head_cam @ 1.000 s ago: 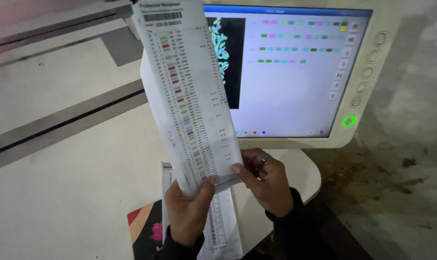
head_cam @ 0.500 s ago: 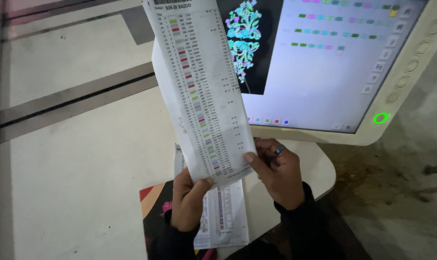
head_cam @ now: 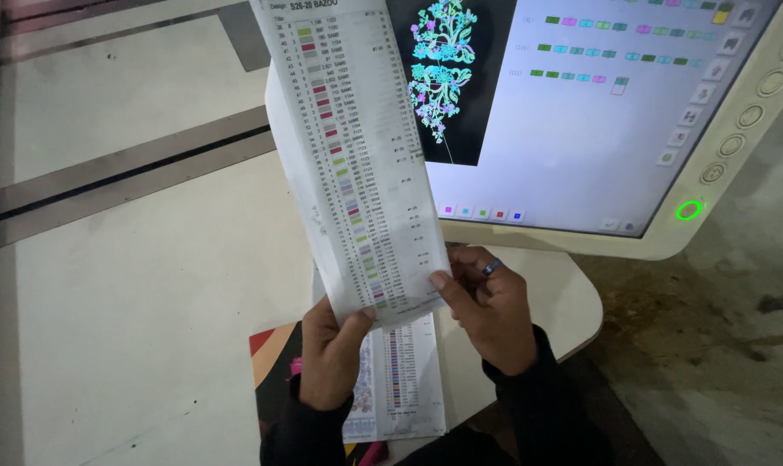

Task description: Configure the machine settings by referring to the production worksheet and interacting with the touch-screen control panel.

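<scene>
Head view: I see my left hand (head_cam: 333,354) and right hand (head_cam: 488,306) both pinching the bottom edge of a long paper sheet (head_cam: 357,155), held up before the screen (head_cam: 581,112). More paper (head_cam: 400,380) lies underneath on the counter (head_cam: 132,311).

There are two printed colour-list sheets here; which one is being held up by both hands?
The long folded sheet raised in front of the screen, pinched at its bottom edge by left hand and right hand. The other sheet lies flat underneath.
</scene>
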